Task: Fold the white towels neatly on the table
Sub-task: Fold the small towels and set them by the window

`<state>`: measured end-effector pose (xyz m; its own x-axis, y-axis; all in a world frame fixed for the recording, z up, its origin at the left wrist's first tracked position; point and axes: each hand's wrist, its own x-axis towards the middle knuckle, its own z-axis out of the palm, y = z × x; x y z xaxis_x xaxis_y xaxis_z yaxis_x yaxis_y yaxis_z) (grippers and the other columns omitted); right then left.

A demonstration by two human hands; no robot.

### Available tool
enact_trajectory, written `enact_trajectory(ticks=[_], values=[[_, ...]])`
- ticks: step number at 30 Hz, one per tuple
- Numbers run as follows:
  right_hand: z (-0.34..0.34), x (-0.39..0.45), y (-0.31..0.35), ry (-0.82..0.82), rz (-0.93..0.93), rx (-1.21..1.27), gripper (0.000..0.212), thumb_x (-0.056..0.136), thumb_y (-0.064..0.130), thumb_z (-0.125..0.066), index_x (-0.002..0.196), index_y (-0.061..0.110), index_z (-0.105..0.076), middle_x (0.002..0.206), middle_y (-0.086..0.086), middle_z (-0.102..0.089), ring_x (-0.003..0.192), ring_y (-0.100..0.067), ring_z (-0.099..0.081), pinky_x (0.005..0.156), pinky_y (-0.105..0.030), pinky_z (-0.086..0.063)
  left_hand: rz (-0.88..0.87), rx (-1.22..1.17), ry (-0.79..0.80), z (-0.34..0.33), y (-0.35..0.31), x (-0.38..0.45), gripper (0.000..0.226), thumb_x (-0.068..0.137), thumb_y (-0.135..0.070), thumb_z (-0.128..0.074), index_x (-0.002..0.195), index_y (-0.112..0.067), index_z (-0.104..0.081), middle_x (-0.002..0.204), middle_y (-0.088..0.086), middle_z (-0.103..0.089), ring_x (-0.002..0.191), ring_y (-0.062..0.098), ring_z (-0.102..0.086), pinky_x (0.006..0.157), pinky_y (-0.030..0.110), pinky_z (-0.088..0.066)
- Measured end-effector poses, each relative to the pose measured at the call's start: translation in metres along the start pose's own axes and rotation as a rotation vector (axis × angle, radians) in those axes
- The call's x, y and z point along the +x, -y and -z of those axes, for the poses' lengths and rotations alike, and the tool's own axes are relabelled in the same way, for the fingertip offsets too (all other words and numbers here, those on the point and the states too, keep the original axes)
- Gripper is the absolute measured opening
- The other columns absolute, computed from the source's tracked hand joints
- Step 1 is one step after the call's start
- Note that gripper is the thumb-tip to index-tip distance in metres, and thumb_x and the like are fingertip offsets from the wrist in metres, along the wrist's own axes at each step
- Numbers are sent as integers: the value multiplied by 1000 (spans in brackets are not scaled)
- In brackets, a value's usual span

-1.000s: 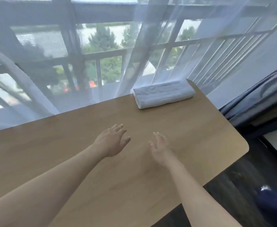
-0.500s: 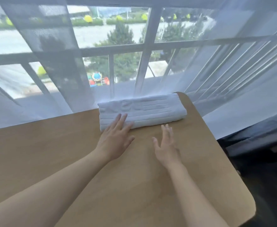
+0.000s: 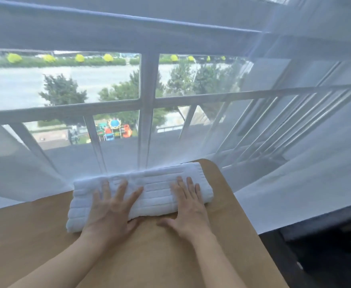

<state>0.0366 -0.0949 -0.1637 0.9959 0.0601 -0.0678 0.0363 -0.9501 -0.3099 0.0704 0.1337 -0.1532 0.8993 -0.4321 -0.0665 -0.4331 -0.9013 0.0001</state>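
- A folded white towel (image 3: 149,194) is lying at the far edge of the wooden worktop (image 3: 228,235), against a sheer curtain (image 3: 295,173).
- The towel's left part is being pressed by the left hand (image 3: 110,213), fingers straight and spread apart.
- The towel's right part is being pressed by the right hand (image 3: 188,210), fingers straight, thumb lying on the worktop beside the towel's near edge.

Beyond my surface's (image 3: 222,256) far edge hangs a sheer white curtain (image 3: 295,173), parted before the window (image 3: 147,100). Behind the window: metal railing (image 3: 274,129), trees (image 3: 62,92), a colourful playground (image 3: 114,129) below.
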Motion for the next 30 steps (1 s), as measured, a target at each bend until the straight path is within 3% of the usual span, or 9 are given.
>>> enact_trajectory(ticks=[4,8,12,17,19,22,25,27,30], values=[[6,13,-3,17,17,-36,96,75,69,-67,151,34,-19,164,18,7,150,-15,22,118,-32,24,-84,7,-163,-1,4,10,59,76,-53,-45,111,-16,-75,110,23,-67,84,58,-61,69,61,-55],[10,23,4,-20,-20,-71,79,94,30,-58,156,36,-11,168,6,-2,154,-29,5,118,-34,21,-73,2,-189,1,9,14,56,90,-56,-37,95,-12,-70,101,16,-69,71,45,-65,49,43,-53],[7,24,10,-74,-34,-123,82,92,2,-47,160,31,-9,168,0,-8,154,-36,-1,116,-39,22,-60,-24,-166,3,14,11,53,69,-60,-68,95,-14,-64,105,9,-68,77,41,-67,43,40,-52],[12,18,29,-136,-42,-245,85,57,2,-83,137,20,-62,138,-9,-61,123,-41,-59,108,-54,-41,-31,-98,-132,2,19,4,92,27,-30,-100,107,-16,-56,108,9,-72,86,47,-72,46,40,-57],[15,13,34,-133,-48,-305,81,45,5,-90,122,20,-73,122,-7,-71,107,-37,-70,94,-49,-55,-78,-33,-230,5,19,2,79,40,-9,-92,107,-16,-51,102,9,-73,82,46,-72,44,39,-56],[13,2,41,-167,-24,-428,50,72,6,-59,117,20,-75,118,-7,-73,103,-36,-71,96,-50,-54,-178,12,-419,12,19,-8,39,69,2,-56,102,-17,-49,97,6,-73,78,41,-74,39,36,-53],[2,-14,51,-130,-62,-508,61,75,5,-34,117,19,-75,117,-9,-73,102,-37,-71,105,-54,-42,-162,-70,-382,10,26,-23,78,38,8,-90,97,-19,-47,95,3,-75,74,36,-75,35,32,-49],[-3,-26,60,-138,-47,-529,58,75,5,-36,115,19,-76,114,-9,-74,99,-36,-72,89,-54,-56,-137,-89,-388,10,32,-36,81,35,7,-92,96,-20,-46,93,3,-77,68,33,-75,33,30,-47],[-10,-47,72,-108,-34,-525,49,76,6,-42,100,24,-82,101,-4,-78,87,-30,-76,69,-53,-61,-205,-53,-444,14,41,-63,35,68,1,-46,96,-21,-45,81,0,-75,51,23,-67,27,27,-42]])
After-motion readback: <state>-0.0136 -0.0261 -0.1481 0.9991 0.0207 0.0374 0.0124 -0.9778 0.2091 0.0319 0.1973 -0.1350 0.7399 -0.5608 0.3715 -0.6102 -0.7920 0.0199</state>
